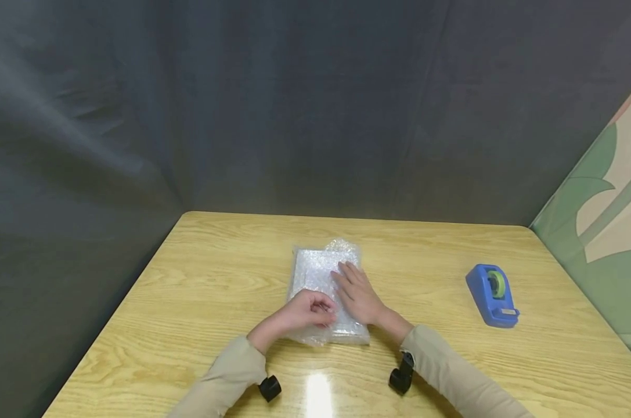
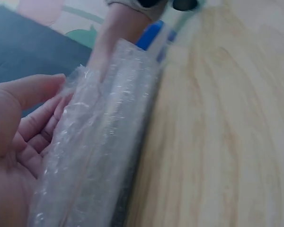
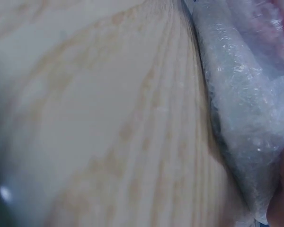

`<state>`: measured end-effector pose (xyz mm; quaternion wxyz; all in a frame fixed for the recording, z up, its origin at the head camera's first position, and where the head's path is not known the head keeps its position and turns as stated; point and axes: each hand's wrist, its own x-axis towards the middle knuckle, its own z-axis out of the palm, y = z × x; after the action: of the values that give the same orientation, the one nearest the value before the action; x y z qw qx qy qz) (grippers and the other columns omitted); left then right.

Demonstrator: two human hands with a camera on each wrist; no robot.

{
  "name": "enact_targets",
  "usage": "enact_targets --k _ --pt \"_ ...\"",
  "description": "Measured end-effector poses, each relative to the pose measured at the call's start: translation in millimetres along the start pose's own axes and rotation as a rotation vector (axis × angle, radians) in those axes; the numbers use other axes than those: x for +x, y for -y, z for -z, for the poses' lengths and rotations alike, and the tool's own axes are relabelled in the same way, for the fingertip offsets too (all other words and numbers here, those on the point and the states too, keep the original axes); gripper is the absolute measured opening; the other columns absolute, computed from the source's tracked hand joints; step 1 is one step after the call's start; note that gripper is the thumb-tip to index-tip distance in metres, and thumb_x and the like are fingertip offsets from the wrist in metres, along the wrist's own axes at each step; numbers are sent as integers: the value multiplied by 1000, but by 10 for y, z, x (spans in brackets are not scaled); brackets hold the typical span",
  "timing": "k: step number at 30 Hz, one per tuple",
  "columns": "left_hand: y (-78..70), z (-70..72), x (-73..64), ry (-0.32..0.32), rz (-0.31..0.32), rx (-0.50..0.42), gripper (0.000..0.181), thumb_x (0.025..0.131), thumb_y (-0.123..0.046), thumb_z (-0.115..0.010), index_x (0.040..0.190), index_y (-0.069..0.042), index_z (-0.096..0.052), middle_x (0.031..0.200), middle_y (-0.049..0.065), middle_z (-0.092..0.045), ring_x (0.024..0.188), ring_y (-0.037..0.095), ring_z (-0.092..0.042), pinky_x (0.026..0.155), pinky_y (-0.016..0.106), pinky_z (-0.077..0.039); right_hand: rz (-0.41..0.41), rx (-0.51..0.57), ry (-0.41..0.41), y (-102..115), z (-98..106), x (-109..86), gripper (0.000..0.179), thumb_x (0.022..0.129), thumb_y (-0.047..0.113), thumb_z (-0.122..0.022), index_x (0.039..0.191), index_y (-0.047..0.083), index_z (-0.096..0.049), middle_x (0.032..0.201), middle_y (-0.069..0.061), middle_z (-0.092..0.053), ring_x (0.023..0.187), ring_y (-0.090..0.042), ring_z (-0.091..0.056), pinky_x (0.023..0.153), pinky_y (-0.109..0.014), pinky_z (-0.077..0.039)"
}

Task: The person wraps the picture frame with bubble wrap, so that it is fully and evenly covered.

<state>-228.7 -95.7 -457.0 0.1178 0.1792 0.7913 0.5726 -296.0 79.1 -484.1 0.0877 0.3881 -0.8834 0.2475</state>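
Note:
A flat rectangular item in clear bubble wrap (image 1: 312, 267) lies on the table in front of me; the wrap hides what kind of item it is. My left hand (image 1: 310, 310) is at its near left side. In the left wrist view, the thumb and fingers (image 2: 40, 87) pinch a loose edge of the bubble wrap (image 2: 92, 127). My right hand (image 1: 359, 296) rests with straight, spread fingers on top of the package, toward its right side. The right wrist view shows the wrapped side (image 3: 236, 90) close up, with little of that hand visible.
A blue tape dispenser (image 1: 493, 296) with a greenish roll of tape stands on the wooden table (image 1: 216, 290) to the right. Dark curtains (image 1: 305, 116) hang behind and to the left. A patterned cloth (image 1: 608, 232) borders the right side.

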Motion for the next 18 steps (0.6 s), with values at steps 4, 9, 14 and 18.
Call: enact_targets --k 4,9,14,18 --pt "17 -43 24 -12 -25 174 20 79 -8 -68 95 3 -66 85 9 -66 69 3 -57 64 18 -51 -9 22 -3 -7 -2 -2 42 97 21 -38 131 -2 -45 142 -23 -30 133 -39 -20 106 -57 -14" --pt "-11 -62 18 -5 -31 217 19 78 -11 -69 93 0 -68 83 6 -68 68 3 -59 64 18 -51 -23 53 11 -11 -1 4 45 96 25 -39 131 -2 -45 143 -23 -29 134 -38 -18 107 -58 -13" --pt "-28 -79 5 -4 -38 237 18 78 -13 -70 92 -2 -69 81 3 -68 69 3 -59 66 18 -51 -1 34 34 -12 10 9 54 91 31 -49 132 -3 -42 143 -25 -26 134 -40 -16 107 -58 -12" --pt "-15 -94 -24 -34 -86 249 19 79 -15 -70 92 -2 -69 81 3 -67 71 3 -58 67 18 -51 12 11 40 -9 18 9 57 88 31 -53 132 -4 -42 143 -26 -26 133 -41 -16 106 -58 -13"
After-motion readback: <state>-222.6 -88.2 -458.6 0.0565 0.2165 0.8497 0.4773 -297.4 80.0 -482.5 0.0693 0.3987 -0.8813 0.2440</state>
